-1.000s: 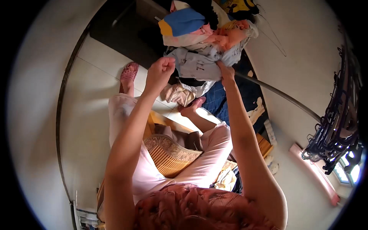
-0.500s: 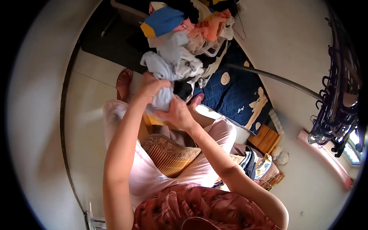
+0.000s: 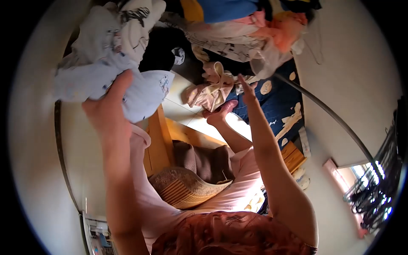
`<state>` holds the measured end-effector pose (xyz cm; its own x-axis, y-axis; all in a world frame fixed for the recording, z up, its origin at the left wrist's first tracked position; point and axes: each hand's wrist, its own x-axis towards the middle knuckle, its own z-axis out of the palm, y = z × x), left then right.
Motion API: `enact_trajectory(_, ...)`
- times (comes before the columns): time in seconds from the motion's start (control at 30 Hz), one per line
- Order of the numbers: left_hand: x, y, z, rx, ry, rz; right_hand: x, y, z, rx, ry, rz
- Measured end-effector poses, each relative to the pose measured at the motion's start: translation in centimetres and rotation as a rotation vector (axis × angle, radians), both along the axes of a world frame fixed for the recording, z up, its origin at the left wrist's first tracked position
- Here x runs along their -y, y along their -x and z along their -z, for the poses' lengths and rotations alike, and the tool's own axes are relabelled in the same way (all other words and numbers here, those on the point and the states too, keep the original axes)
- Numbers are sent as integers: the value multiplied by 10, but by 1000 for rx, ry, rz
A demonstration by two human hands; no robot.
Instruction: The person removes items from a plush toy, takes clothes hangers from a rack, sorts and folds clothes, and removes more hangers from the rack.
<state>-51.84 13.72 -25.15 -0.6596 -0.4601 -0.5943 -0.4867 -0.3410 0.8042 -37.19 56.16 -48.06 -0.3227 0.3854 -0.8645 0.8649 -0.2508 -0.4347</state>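
Though limp, pale cloth point(image 3: 146, 94) in left grip point(image 3: 109, 104)

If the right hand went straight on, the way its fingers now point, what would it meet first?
Probably the white cloth with dark print, past a dark patch in the picture. One view leaves depth unclear, so the right hand might pass beneath it.

A pale wall point(image 3: 36, 127) is filling nine o'clock, another wall point(image 3: 346, 85) two o'clock. Bright light is showing at a window point(image 3: 358, 171) between three and four o'clock, and lying across the tiled floor point(image 3: 196, 122) near centre. A rod point(image 3: 332, 106) is curving towards three o'clock.
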Motion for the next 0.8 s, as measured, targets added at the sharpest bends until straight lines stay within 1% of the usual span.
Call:
enact_trajectory(0.07,7,-2,-7,62,-40,0,-8,11,29,-4,28,49)
enact_trajectory(0.17,5,-1,-16,199,-28,-90,-13,21,73,-51,77,123)
enact_trajectory(0.23,10,-7,-18,201,63,63,-14,24,98,-102,102,179)
enact_trajectory(0.27,12,-5,-17,246,39,64,-16,25,107,-132,108,204)
enact_trajectory(0.3,14,-3,-17,291,15,66,-17,25,115,-167,108,228)
enact_trajectory(0.33,12,-1,-16,281,28,55,-19,24,120,-197,107,246)
enact_trajectory(0.4,4,1,-17,250,43,36,-20,21,125,-273,100,278)
enact_trajectory(0.5,0,-3,-14,167,12,89,-22,11,122,-401,90,325)
enact_trajectory(0.6,-12,2,-16,184,-110,40,-26,0,104,-506,110,360)
enact_trajectory(0.63,-20,3,-17,193,-53,24,-23,0,86,-520,123,368)
enact_trajectory(0.67,-24,3,-12,125,-55,13,-22,3,67,-462,119,345)
enact_trajectory(0.7,-28,1,-6,56,-58,1,-14,6,28,-405,112,322)
enact_trajectory(0.73,-30,0,-3,80,-104,13,-6,6,-7,-351,103,300)
enact_trajectory(0.8,-33,-2,3,94,-189,40,-2,1,-53,-387,245,437)
